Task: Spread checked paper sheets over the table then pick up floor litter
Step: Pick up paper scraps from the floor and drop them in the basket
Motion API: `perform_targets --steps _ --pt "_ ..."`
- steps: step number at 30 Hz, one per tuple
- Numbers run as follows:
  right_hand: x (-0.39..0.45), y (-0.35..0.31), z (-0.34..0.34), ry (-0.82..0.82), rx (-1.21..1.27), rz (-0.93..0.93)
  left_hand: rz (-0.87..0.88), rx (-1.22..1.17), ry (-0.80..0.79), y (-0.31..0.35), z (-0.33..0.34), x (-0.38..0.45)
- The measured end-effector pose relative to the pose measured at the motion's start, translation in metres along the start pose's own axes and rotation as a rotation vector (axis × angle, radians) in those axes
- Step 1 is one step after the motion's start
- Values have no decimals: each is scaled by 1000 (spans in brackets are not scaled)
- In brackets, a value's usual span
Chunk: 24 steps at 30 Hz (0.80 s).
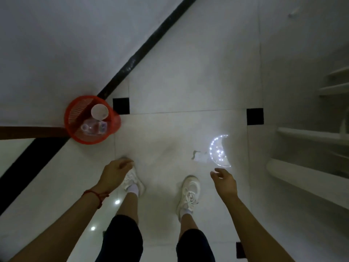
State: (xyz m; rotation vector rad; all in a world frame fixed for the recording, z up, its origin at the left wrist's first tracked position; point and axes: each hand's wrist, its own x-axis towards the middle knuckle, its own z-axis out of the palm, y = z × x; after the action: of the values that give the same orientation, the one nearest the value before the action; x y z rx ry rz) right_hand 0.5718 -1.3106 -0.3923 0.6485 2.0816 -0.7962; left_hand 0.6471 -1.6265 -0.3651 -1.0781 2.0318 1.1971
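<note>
A small scrap of white paper litter (199, 157) lies on the pale tiled floor, just ahead of my right foot. My right hand (225, 181) hovers a little below and to the right of it, fingers spread and relaxed, holding nothing. My left hand (115, 173) hangs over my left shoe with its fingers curled downward. A pale blur sits at its fingertips, and I cannot tell whether it holds anything. A red plastic basket (75, 125) stands at the left by the wall, holding a white cup (99, 111) and clear plastic bottles.
A black skirting strip (143, 48) runs diagonally along the wall behind the basket. White shelves or steps (309, 137) fill the right side. A bright crescent light reflection (220, 151) lies on the floor beside the scrap. A brown edge (28, 132) juts in at left.
</note>
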Motion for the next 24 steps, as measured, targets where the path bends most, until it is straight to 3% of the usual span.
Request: perform_targets --steps 9,14,24 --pt "82 58 28 12 32 82 -30 -27 -82 -20 113 11" --pt "146 76 81 28 -9 -9 -35 -44 -102 -53 152 59" --pt "279 134 171 117 -487 -142 -74 -65 -59 -138 192 162"
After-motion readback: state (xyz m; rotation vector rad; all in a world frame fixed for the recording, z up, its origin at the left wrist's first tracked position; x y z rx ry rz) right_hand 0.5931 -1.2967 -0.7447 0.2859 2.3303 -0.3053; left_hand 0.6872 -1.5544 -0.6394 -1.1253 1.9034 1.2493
